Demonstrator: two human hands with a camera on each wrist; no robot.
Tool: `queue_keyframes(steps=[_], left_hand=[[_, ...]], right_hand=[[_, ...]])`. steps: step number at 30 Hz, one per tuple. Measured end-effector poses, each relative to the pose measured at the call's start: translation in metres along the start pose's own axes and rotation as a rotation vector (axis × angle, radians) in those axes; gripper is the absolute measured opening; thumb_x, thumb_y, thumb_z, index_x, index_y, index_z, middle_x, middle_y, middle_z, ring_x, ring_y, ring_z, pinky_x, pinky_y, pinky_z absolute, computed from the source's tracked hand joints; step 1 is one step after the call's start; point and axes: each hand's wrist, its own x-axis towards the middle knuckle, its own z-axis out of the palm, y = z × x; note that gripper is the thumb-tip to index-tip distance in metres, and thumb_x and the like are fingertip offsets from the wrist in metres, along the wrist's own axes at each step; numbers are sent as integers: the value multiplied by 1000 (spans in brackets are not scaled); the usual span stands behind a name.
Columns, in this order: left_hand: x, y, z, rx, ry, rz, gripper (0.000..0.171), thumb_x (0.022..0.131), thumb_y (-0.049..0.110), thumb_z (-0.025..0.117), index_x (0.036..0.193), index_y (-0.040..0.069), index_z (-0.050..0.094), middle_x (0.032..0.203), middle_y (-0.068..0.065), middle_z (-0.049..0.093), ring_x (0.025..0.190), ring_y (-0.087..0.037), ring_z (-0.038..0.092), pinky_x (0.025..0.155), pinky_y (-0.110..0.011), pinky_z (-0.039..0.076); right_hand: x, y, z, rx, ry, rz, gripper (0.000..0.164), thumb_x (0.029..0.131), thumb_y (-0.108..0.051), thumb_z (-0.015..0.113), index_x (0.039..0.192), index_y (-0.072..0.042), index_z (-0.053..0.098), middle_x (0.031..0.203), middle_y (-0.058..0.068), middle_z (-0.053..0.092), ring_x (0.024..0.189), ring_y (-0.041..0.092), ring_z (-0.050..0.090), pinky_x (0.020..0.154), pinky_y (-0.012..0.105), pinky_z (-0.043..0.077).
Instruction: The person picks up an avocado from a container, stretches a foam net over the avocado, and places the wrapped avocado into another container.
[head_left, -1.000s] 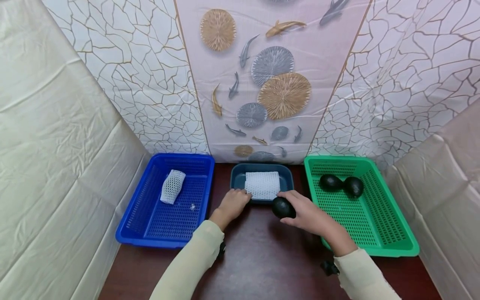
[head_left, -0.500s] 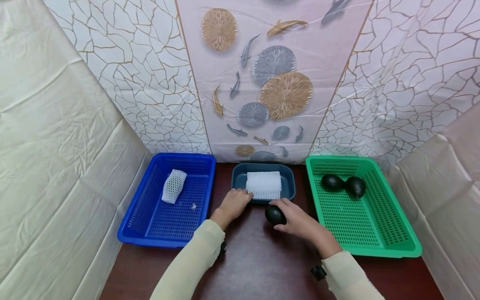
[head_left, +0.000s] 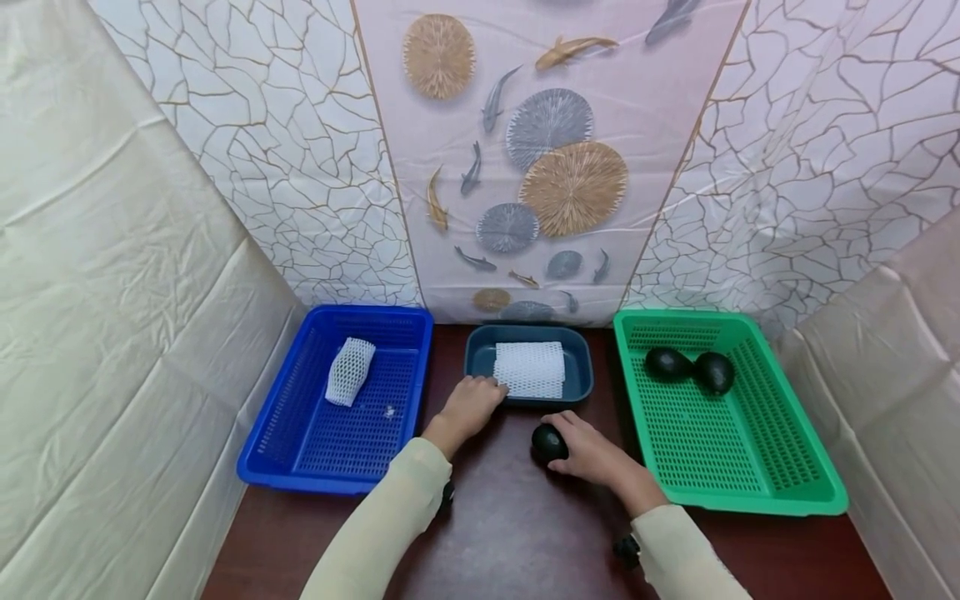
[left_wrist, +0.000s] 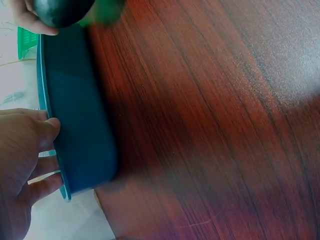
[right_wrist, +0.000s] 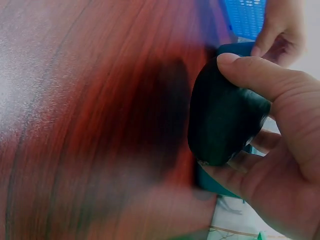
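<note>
My right hand point(head_left: 588, 454) grips a dark avocado point(head_left: 547, 443) over the table, in front of a small teal tray point(head_left: 579, 367). In the right wrist view the thumb lies across the top of the avocado point(right_wrist: 220, 115), with the other fingers underneath. A white foam net sleeve point(head_left: 529, 369) lies flat in the tray. My left hand point(head_left: 471, 407) is at the tray's near left edge, beside the sleeve's corner. The left wrist view has this hand's thumb on the tray's rim and its fingers reaching over to the inner side, partly hidden by the wall point(left_wrist: 75, 115).
On the left stands a blue basket point(head_left: 330, 481) with a bulging white foam net point(head_left: 350, 372) and a small white scrap point(head_left: 389, 412). A green basket point(head_left: 697, 450) on the right holds two avocados point(head_left: 714, 372) side by side. A patterned cloth wall rises behind the tray.
My right hand has moved the avocado left and toward me, away from the tray's front edge. The left hand stays at the tray.
</note>
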Motion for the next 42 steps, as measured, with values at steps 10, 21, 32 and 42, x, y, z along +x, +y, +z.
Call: queue_keyframes(steps=[10,21,32,42], left_hand=[[1,0,1,-4,3,3,22,101,10,65,119,18,75,106,-4,75,92,-21,70,76,-38,58],[0,0,0,-2,-8,-7,23,101,11,65,121,18,74,107,-4,75,93,-21,70,77,-38,58],[2,2,3,49,-12,-13,23,100,11,64,119,20,74,108,-2,74,94,-21,70,78,-38,57],[0,2,-1,32,-16,-11,22,100,12,66,119,19,74,108,-2,74,93,-21,70,76,-37,57]], right_hand=[[6,7,12,9,-34,56,65,85,-20,85,142,-7,56,140,15,57,127,31,58,103,49,50],[6,4,11,35,-46,81,72,88,-22,82,150,-7,48,149,19,50,134,36,52,107,53,48],[8,6,14,31,-66,107,76,89,-24,82,153,-9,45,153,19,46,139,39,48,108,55,45],[7,1,5,19,-90,124,78,90,-27,81,154,-8,42,155,20,42,142,40,44,110,55,44]])
